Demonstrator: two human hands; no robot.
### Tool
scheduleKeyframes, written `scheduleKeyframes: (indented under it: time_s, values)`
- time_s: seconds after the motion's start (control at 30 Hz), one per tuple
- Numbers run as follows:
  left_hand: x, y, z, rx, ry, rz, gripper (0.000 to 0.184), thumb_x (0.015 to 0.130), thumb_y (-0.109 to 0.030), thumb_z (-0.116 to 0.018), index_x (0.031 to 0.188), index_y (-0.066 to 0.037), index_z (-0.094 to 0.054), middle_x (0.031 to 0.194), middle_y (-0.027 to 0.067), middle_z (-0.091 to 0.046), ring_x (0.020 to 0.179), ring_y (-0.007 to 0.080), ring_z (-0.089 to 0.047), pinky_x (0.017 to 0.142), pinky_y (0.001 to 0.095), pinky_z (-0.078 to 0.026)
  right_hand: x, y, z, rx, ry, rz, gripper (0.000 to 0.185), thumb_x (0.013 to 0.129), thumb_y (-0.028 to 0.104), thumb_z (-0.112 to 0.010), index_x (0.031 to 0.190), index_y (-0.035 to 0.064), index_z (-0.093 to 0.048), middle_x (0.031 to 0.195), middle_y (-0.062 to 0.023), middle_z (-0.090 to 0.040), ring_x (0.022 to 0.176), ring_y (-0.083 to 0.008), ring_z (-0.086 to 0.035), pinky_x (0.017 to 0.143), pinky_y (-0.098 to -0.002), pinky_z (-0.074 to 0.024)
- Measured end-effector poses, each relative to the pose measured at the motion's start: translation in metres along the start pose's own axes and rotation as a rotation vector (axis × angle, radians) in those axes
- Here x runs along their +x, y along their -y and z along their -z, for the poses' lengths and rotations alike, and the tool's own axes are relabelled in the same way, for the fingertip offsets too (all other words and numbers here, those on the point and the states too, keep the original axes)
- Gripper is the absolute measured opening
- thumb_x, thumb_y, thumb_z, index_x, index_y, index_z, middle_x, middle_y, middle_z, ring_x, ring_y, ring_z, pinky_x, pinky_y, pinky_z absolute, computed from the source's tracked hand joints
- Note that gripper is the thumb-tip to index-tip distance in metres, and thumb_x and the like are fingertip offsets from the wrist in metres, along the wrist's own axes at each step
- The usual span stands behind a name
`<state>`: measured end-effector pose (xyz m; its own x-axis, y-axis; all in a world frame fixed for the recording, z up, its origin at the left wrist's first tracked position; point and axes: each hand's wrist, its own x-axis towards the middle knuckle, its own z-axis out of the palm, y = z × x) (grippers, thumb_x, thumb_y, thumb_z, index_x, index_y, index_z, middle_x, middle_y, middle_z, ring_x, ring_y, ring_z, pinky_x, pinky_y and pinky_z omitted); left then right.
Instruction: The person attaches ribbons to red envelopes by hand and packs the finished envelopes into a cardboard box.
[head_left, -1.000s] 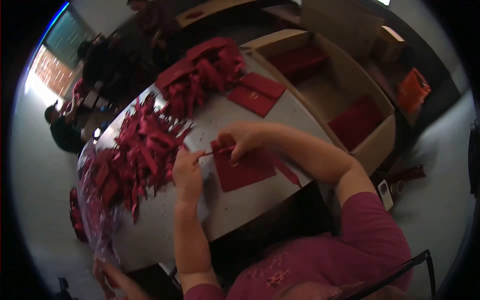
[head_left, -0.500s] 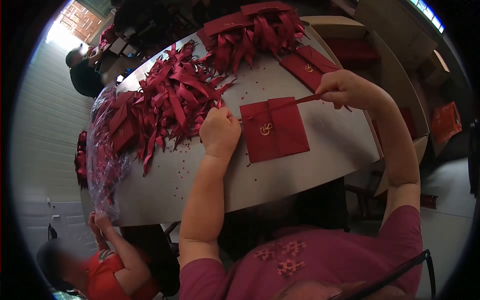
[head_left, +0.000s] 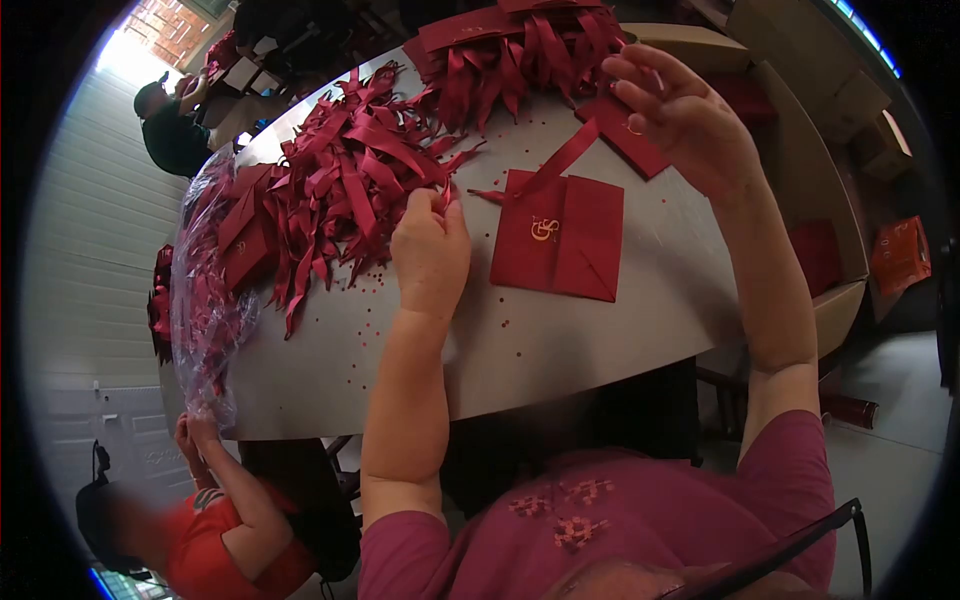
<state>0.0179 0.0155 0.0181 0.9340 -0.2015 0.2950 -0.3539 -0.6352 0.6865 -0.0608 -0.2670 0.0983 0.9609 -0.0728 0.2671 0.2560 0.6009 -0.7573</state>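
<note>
A flat dark red paper bag (head_left: 592, 235) with a gold logo lies on the table. Its red ribbon (head_left: 568, 155) stands up from the top edge, and a short ribbon end points left. My left hand (head_left: 430, 250) is closed in a pinch left of the bag, close to the ribbon heap. A bit of red shows at its fingertips; whether they hold it I cannot make out. My right hand (head_left: 695, 125) is raised above the table, up and right of the bag, fingers apart and holding nothing. Beneath it lies another red bag (head_left: 630, 140), partly covered.
A large heap of red ribbons (head_left: 350, 170) covers the table's left part, beside clear plastic film (head_left: 205, 300). Stacked ribboned bags (head_left: 480, 40) are at the back. An open cardboard box (head_left: 845, 305) stands right. A person in a red shirt (head_left: 240, 540) handles the film at lower left.
My right hand has let go of the ribbon and lifted up, its fingers opening. The ribbon now stands loose. My left hand has moved slightly up and left, away from the bag, which has turned a little.
</note>
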Motion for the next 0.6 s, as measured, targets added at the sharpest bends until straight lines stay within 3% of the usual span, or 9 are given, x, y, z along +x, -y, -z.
scheduleKeyframes:
  time_s: [0.03, 0.07, 0.1, 0.27, 0.33, 0.4, 0.47, 0.53, 0.6]
  values:
    - [0.000, -0.002, 0.005, 0.002, 0.004, 0.001, 0.018, 0.085, -0.015, -0.064, 0.098, -0.001, -0.063, 0.070, 0.0152, -0.063, 0.066, 0.0339, -0.062, 0.063, 0.0431, -0.048, 0.004, -0.011, 0.008, -0.064, 0.078, -0.004, 0.038, 0.096, 0.008, -0.049, 0.134, 0.0006, -0.047, 0.123, -0.0175, -0.061, 0.103, -0.0172, -0.066, 0.077, -0.0250, -0.0553]
    - [0.000, -0.001, 0.009, 0.031, 0.207, 0.046, 0.017, 0.083, -0.015, -0.066, 0.091, 0.000, -0.064, 0.069, 0.0148, -0.063, 0.063, 0.0327, -0.061, 0.062, 0.0407, -0.048, 0.006, -0.019, 0.015, -0.127, 0.155, -0.010, 0.038, 0.098, 0.009, -0.048, 0.135, 0.0001, -0.047, 0.129, -0.0194, -0.058, 0.108, -0.0189, -0.065, 0.079, -0.0265, -0.0557]
    - [0.000, -0.002, 0.012, 0.059, 0.408, 0.093, 0.016, 0.081, -0.015, -0.069, 0.085, 0.000, -0.065, 0.067, 0.0143, -0.063, 0.061, 0.0315, -0.061, 0.061, 0.0383, -0.048, 0.005, -0.024, 0.008, -0.251, 0.052, -0.056, 0.032, 0.099, 0.008, -0.048, 0.130, 0.0001, -0.051, 0.119, -0.0144, -0.063, 0.097, -0.0165, -0.068, 0.076, -0.0250, -0.0548]
    - [-0.012, -0.013, 0.010, -0.035, 0.519, 0.071, 0.018, 0.076, -0.014, -0.075, 0.079, 0.001, -0.066, 0.068, 0.0135, -0.064, 0.060, 0.0238, -0.061, 0.061, 0.0340, -0.048, -0.003, -0.056, 0.008, -0.747, 0.011, -0.123, 0.020, 0.096, 0.011, -0.056, 0.113, 0.0033, -0.064, 0.096, -0.0046, -0.062, 0.071, -0.0113, -0.057, 0.068, -0.0234, -0.0492]
    - [-0.013, -0.006, 0.002, -0.095, 0.473, 0.025, 0.018, 0.075, -0.014, -0.075, 0.081, 0.001, -0.067, 0.069, 0.0137, -0.064, 0.060, 0.0219, -0.061, 0.061, 0.0334, -0.048, -0.008, -0.070, -0.001, -1.448, 0.104, 0.488, 0.017, 0.089, 0.006, -0.064, 0.106, 0.0056, -0.067, 0.099, -0.0055, -0.061, 0.076, -0.0150, -0.058, 0.069, -0.0263, -0.0490]
    - [-0.014, -0.005, -0.005, -0.125, 0.273, -0.049, 0.016, 0.074, -0.011, -0.075, 0.083, 0.000, -0.068, 0.069, 0.0099, -0.064, 0.061, 0.0169, -0.060, 0.060, 0.0310, -0.048, -0.017, -0.074, -0.012, -1.489, 0.131, 0.475, 0.017, 0.084, 0.002, -0.067, 0.101, 0.0065, -0.068, 0.102, -0.0064, -0.060, 0.081, -0.0191, -0.059, 0.071, -0.0286, -0.0492]
    - [-0.014, -0.008, -0.005, -0.237, 0.331, 0.049, 0.014, 0.075, -0.010, -0.075, 0.084, -0.001, -0.069, 0.070, 0.0066, -0.063, 0.061, 0.0139, -0.058, 0.058, 0.0283, -0.046, -0.021, -0.087, -0.009, -1.372, 0.389, 0.427, 0.016, 0.083, 0.001, -0.068, 0.098, 0.0058, -0.067, 0.100, -0.0064, -0.060, 0.082, -0.0200, -0.060, 0.071, -0.0287, -0.0491]
    - [-0.012, -0.014, -0.001, -0.347, 0.386, 0.148, 0.012, 0.076, -0.008, -0.074, 0.085, -0.002, -0.069, 0.072, 0.0034, -0.063, 0.061, 0.0109, -0.057, 0.056, 0.0257, -0.044, -0.025, -0.092, -0.013, -1.263, 0.399, 0.341, 0.016, 0.083, -0.001, -0.067, 0.098, 0.0040, -0.064, 0.090, -0.0062, -0.061, 0.077, -0.0154, -0.061, 0.067, -0.0275, -0.0494]
    - [-0.010, -0.016, 0.005, -0.701, 0.533, 0.435, 0.010, 0.079, -0.003, -0.072, 0.088, -0.002, -0.068, 0.072, -0.0019, -0.059, 0.057, 0.0044, -0.049, 0.050, 0.0201, -0.036, -0.029, -0.089, -0.018, -0.992, 0.193, -0.256, 0.014, 0.085, -0.001, -0.065, 0.098, 0.0022, -0.064, 0.081, -0.0036, -0.062, 0.070, -0.0106, -0.060, 0.064, -0.0248, -0.0500]
